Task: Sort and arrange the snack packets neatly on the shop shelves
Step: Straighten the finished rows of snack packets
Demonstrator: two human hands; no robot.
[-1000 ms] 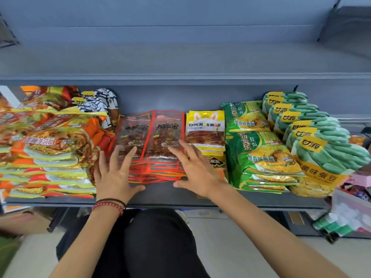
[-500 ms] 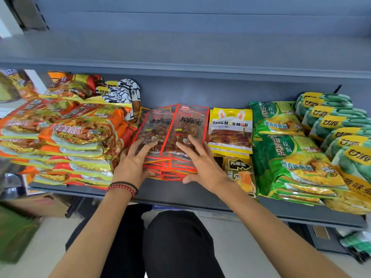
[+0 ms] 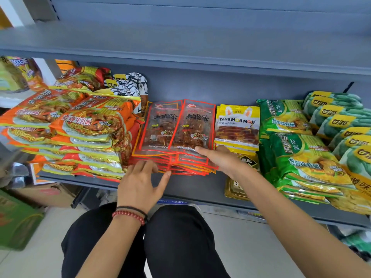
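While both arms reach fwd, left hand (image 3: pixel 140 182) & right hand (image 3: pixel 219 159) rest fingers spread on red-edged packet stack (image 3: pixel 176 127).

A brown cardboard box (image 3: pixel 46 194) sits on the pale floor (image 3: pixel 40 261) (lower left), just beside a green carton (image 3: pixel 18 221).

A grey-blue metal shelf unit (image 3: pixel 190 187) with matching back panel (image 3: pixel 220 87) fills the view. Below, a pale floor (image 3: pixel 251 243) carries a cardboard box (image 3: pixel 44 195) and a green box (image 3: pixel 18 223), left.
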